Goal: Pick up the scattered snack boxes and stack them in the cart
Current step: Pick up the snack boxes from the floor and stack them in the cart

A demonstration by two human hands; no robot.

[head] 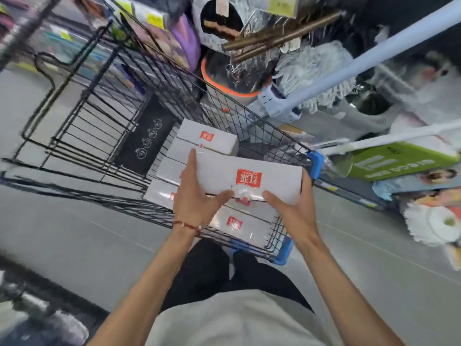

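Box (249,174), stiff and probably light, is being held: left hand (194,196) and right hand (296,213) clasping its ends, cart (104,116) beneath.

Shop aisle seen from above. A black wire shopping cart (82,116) with blue plastic corner guards (314,164) stood on a grey tiled floor (74,233). Identical white boxes (207,138), each bearing a red logo, lay stacked inside the cart. Shelving behind it carried yellow price labels (156,20) and packaged goods, too blurred to identify. To the right, cleaning wares crowded together: string mop heads (321,68), a pale blue mop handle (374,53), a bucket with an orange rim (220,88), and a green printed carton (399,161) lying beside other printed retail packages.
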